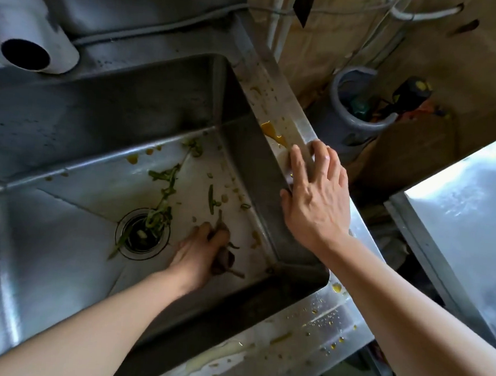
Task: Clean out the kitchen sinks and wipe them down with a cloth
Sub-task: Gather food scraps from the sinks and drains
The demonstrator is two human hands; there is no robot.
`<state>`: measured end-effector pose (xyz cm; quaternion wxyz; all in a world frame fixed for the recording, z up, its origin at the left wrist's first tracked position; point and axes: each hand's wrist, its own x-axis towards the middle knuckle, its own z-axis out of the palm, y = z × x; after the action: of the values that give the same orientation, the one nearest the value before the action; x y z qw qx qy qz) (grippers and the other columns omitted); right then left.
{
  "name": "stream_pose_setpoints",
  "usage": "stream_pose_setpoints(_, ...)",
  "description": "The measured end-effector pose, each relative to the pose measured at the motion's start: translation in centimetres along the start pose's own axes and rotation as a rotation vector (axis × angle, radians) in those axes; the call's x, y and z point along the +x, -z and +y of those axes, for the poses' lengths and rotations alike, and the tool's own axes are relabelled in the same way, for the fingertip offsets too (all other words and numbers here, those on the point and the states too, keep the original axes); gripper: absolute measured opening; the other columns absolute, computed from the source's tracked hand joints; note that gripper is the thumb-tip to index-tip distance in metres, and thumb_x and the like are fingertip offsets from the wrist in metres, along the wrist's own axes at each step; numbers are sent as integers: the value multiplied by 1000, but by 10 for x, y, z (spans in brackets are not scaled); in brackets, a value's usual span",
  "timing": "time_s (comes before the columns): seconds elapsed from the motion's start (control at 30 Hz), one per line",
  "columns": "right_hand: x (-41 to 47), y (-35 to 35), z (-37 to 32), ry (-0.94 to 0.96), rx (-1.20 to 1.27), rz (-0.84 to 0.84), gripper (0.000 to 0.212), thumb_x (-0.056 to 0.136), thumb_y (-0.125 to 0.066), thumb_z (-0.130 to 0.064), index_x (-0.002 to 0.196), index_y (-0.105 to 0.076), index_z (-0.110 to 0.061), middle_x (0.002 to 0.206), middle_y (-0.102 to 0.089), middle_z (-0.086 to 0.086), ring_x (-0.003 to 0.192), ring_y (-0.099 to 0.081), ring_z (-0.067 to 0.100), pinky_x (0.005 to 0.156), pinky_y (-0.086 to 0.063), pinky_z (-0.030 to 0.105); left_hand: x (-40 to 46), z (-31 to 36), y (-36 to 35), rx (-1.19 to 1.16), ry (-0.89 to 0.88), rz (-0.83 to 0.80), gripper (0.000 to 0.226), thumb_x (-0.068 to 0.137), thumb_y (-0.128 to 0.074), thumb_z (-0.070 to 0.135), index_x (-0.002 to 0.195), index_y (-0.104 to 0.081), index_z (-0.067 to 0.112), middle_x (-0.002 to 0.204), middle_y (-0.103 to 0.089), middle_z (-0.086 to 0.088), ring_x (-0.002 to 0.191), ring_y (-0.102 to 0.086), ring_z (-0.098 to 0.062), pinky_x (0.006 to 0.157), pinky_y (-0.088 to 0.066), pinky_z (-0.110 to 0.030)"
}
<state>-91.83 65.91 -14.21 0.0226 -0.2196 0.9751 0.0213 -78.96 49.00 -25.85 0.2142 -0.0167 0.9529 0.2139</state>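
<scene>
My left hand grips dark scraps at 3 o'clock of the drain; right hand rests open (flat) on the sink rim.

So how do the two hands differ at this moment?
The left hand is down on the sink floor, fingers curled around dark scraps beside the drain; the right hand rests on the sink's right rim, fingers spread and holding nothing. The left is in shadow, the right lit. Both are bare.

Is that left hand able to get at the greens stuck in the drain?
Probably yes: the left hand is down on the sink floor beside the drain, nothing lies between, though it already holds dark scraps.
</scene>
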Motion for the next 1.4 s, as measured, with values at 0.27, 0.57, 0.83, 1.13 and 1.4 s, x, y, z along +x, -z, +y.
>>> stream_pose_setpoints(0.27,2,-5,-2,-10,9,50,67,90,-46,-43,148,-28,-15,151,-23,21,138,-22,41,109,-26,49,33,47,-51,159,-503,-144,42,100,-38,32,141,-41,26,153,-26,-9,141,-20,-26,104,-28,-34)
stream_pose_setpoints(0.57,2,-11,1,-21,-8,88,67,89,-49,-43,147,-32,-16,150,-27,20,136,-26,40,105,-29,47,51,29,-57,325,-444,-110,46,95,-43,39,140,-40,33,150,-30,-8,130,-35,-30,92,-35,-38)
stream_pose_setpoints(0.83,2,-12,1,-16,-2,122,68,86,-52,-42,146,-34,-15,148,-29,21,134,-28,42,102,-32,49,48,-53,-26,340,-114,-142,52,94,-46,38,143,-29,37,151,-19,-6,129,-29,-31,93,-38,-37)
stream_pose_setpoints(1.13,3,-13,-1,-21,-22,144,71,83,-55,-43,144,-35,-14,146,-31,20,132,-31,41,100,-35,49,44,-80,6,443,116,-69,40,92,-49,33,131,-44,28,137,-35,-10,119,-40,-32,71,-43,-33)
stream_pose_setpoints(1.4,2,-14,-2,-31,-8,139,71,83,-55,-43,144,-36,-15,147,-31,20,132,-30,42,102,-33,49,54,26,2,26,-229,5,51,81,-61,44,128,-47,29,127,-41,-8,110,-49,-30,81,-45,-33)
